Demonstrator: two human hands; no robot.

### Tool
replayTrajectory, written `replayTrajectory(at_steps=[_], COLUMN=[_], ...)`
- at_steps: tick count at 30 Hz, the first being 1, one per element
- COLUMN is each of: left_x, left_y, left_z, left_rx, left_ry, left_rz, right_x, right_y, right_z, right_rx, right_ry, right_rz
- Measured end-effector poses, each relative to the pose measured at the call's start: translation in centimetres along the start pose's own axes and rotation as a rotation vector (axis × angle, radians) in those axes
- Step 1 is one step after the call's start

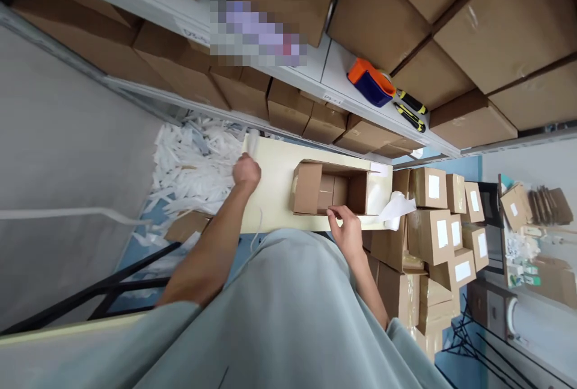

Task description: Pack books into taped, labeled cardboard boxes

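Note:
An open cardboard box (308,189) stands on the pale yellow table; its visible inside is bare brown cardboard. My right hand (347,231) is at the near rim of this box, thumb and forefinger pinched together on the edge. Over at the table's left end, my left hand (247,172) is closed in a fist. A whitish, partly see-through piece (253,143) shows just beyond that fist; whether the fingers grip it is hidden. To the right of the box lies a white roll (393,211) with a loose sheet unwound from it.
Shredded white paper strips (198,166) heap up left of the table (270,160). Along the far side runs a shelf (336,70) with cartons, an orange and blue tape dispenser (370,82) and yellow-black cutters (410,117). Labelled cartons (433,235) are stacked at the right.

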State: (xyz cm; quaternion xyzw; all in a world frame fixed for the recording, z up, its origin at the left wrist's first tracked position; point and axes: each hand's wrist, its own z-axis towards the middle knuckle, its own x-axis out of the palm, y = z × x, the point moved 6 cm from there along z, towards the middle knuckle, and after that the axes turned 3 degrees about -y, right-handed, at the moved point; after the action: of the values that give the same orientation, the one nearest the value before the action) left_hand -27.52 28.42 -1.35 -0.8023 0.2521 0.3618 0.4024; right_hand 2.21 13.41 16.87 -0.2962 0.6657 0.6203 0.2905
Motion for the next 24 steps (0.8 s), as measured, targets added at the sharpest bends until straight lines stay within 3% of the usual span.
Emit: replayTrajectory(at_steps=[4,6,7,10,13,18,24], left_x=[-7.4,-10.1,-10.7,-9.4,-7.1,-5.1,0.3], left_y=[-1.4,-3.2,-4.3,-8.7,-13.3,-18.0,-19.0], left_z=[-3.5,-6.9,-8.7,-14.2,-18.1,-19.8,-19.7], left_rx=[0.052,0.188,0.253,0.372,0.523,0.798,0.808], left_ry=[-0.228,-0.313,-0.272,0.082,0.32,0.248,0.287], left_rz=[-0.135,-0.523,-0.713,-0.965,-0.867,-0.401,0.101], right_x=[-2.3,-3.7,-4.3,-5.4,-6.3,-8.1,-10.1], right_y=[-1.2,-1.7,-1.9,-2.1,-2.7,-6.4,-11.9], right_z=[1.4,2.3,2.7,3.8,4.7,5.1,4.1], right_rx=[0.03,0.069,0.092,0.129,0.118,0.131,0.2], right_ry=[-0.038,-0.05,-0.047,0.01,0.028,-0.013,-0.102], right_rz=[0.139,0.267,0.351,0.614,0.71,0.54,0.334])
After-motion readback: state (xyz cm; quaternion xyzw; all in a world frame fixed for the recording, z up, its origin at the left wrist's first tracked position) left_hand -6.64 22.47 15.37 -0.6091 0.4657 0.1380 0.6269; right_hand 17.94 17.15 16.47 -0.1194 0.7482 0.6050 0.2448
